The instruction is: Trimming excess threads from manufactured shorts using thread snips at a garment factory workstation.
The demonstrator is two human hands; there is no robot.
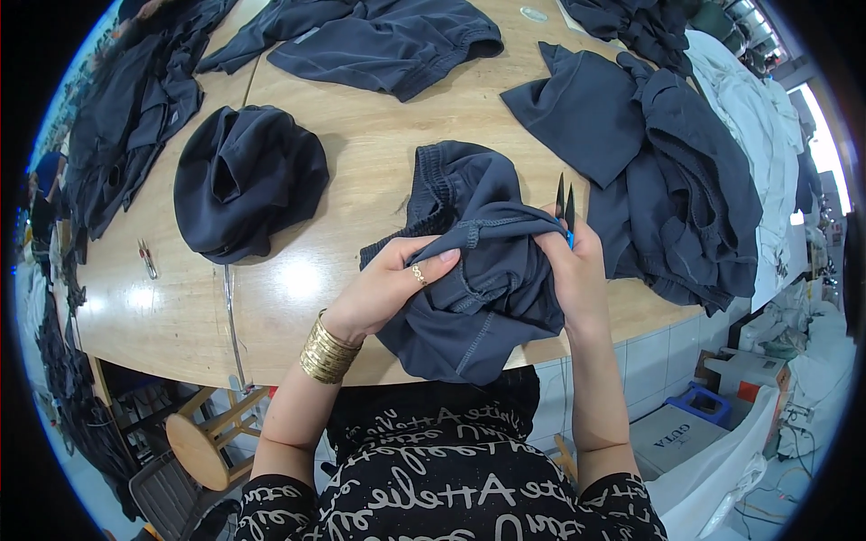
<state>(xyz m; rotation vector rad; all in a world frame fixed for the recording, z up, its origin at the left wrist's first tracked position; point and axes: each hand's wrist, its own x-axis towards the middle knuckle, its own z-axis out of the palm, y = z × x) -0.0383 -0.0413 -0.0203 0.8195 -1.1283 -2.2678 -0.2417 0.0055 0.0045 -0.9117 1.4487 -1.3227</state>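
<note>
A dark blue-grey garment with an elastic waistband (465, 338) lies bunched at the table's near edge, seam stitching showing on its folds. My left hand (394, 278) pinches one of its folds between thumb and fingers. On the other side, my right hand (577, 275) grips the same fold, which is stretched between both hands. A pair of thread snips (566, 206) with dark blades and a blue handle is also held in my right hand, blades pointing away from me. The fingers under the cloth are partly hidden.
Dark garments lie in a heap at right (690, 194), a rounded bundle at left (248, 180) and a spread piece at the back (388, 45). Small snips (147, 260) and a thin metal rod (232, 316) are at left. A wooden stool (197, 451) stands below the table.
</note>
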